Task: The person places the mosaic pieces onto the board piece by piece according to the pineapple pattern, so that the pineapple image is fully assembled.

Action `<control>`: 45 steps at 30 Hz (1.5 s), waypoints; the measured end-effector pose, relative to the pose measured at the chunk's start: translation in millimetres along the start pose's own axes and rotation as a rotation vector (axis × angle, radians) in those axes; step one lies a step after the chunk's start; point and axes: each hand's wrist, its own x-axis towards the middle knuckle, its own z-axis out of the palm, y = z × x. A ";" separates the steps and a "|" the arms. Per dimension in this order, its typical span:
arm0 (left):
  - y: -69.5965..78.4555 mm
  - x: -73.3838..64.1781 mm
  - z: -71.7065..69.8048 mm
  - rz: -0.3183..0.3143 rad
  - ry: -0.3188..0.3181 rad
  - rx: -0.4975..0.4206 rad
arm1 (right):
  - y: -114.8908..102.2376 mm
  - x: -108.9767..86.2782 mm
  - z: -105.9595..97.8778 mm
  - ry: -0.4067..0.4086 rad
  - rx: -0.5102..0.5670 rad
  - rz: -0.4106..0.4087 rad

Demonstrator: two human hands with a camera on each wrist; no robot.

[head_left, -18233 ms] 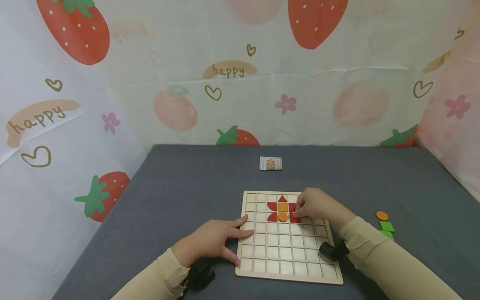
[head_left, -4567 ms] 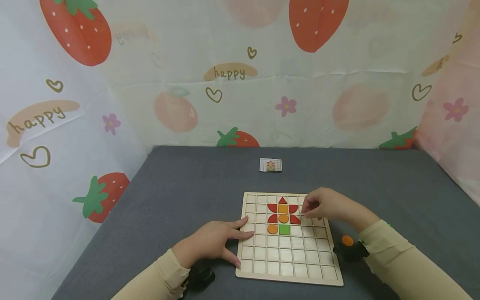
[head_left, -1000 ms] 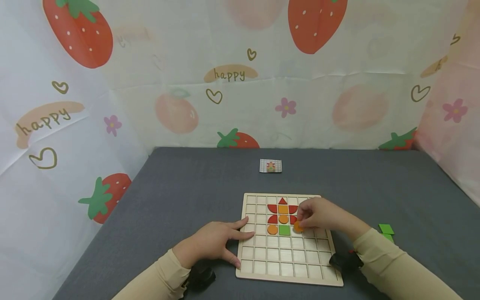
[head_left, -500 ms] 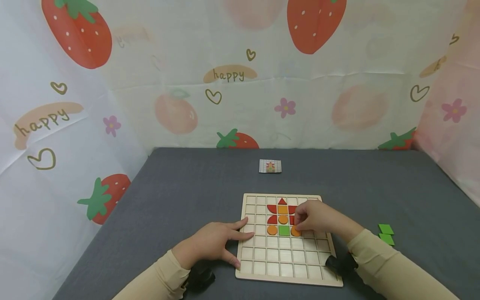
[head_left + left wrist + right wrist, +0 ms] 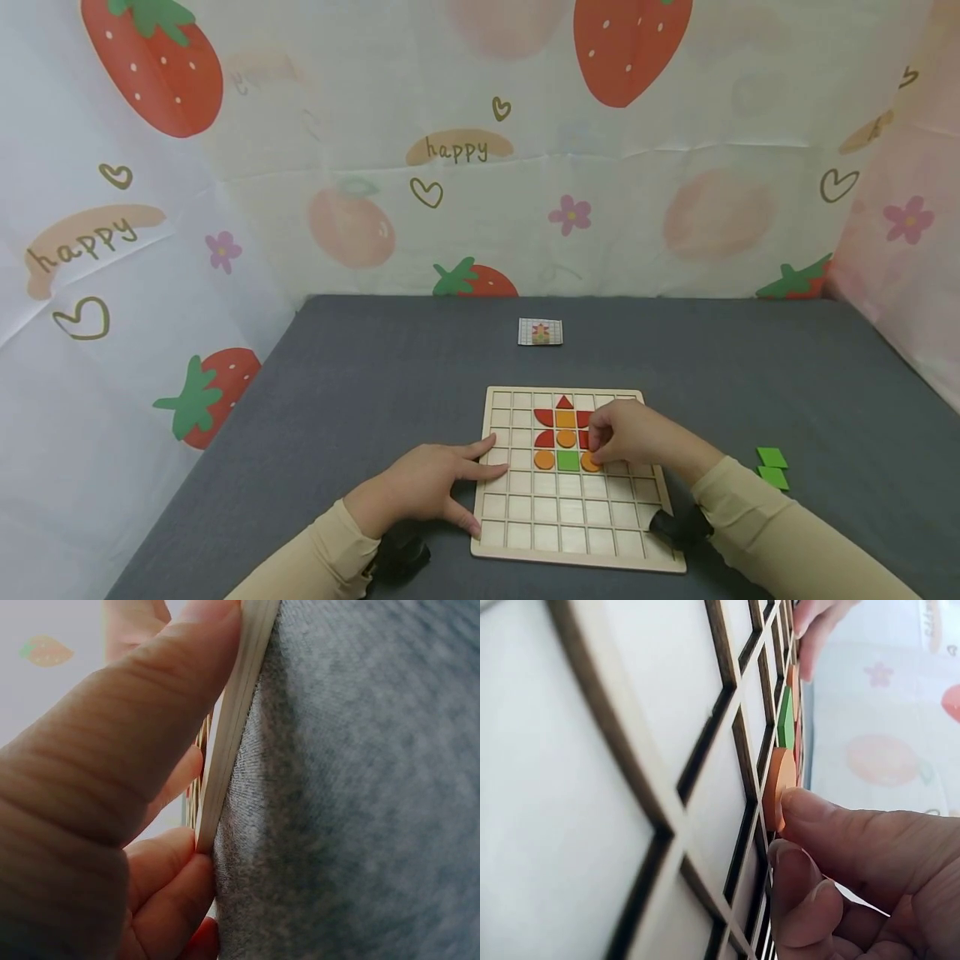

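A wooden grid board (image 5: 517,554) lies on the table. My left hand (image 5: 427,479) rests at its left edge, fingers spread over the rim; the left wrist view has the thumb (image 5: 150,712) against the board's side. With thumb and fingertips my right hand (image 5: 637,433) pinches an orange disc (image 5: 780,784) at a cell right of a green square (image 5: 567,461). Another orange disc (image 5: 544,460) sits left of that square. Above are a third orange disc (image 5: 566,438), an orange square (image 5: 565,419), a red triangle (image 5: 564,402) and red curved pieces (image 5: 544,439), partly hidden by the right hand.
Two green squares (image 5: 772,457) lie on the table right of the board, near the right sleeve. Behind the board is a small pattern card (image 5: 540,332). The dark grey tabletop (image 5: 397,367) ends at a strawberry-print cloth (image 5: 630,242).
Since earlier frames, a green square and two orange discs have come onto the board from the right. In the last second the right hand lowered its disc into the cell; the left stays put.
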 end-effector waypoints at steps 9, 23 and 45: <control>-1.6 1.7 2.1 0.000 0.001 0.009 | 9.6 -3.8 -12.2 -0.018 0.068 0.007; -1.9 1.3 2.0 0.009 0.011 0.011 | 37.6 -26.6 -48.8 -0.014 0.102 0.030; -2.3 1.2 2.5 0.015 0.017 0.009 | 99.1 -76.5 -80.2 0.000 0.081 0.030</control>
